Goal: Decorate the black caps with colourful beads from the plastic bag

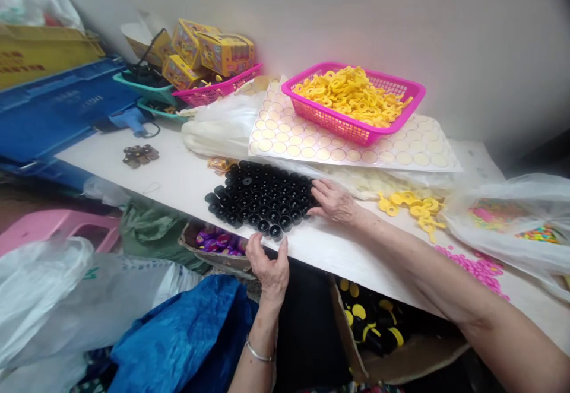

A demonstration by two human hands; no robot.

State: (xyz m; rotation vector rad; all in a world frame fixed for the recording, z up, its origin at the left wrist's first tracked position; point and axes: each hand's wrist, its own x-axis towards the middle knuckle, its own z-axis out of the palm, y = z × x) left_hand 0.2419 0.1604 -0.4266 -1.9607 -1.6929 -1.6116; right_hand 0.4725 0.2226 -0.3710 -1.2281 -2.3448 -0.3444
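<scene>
Dozens of small round black caps [262,194], tightly clustered.

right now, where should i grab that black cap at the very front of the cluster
Probably by its round side wall, pinched between thumb and finger, coming from the near edge of the table. The black cap stands upright in the outer row of the cluster, so its front is free. The left hand is nearest.
</scene>
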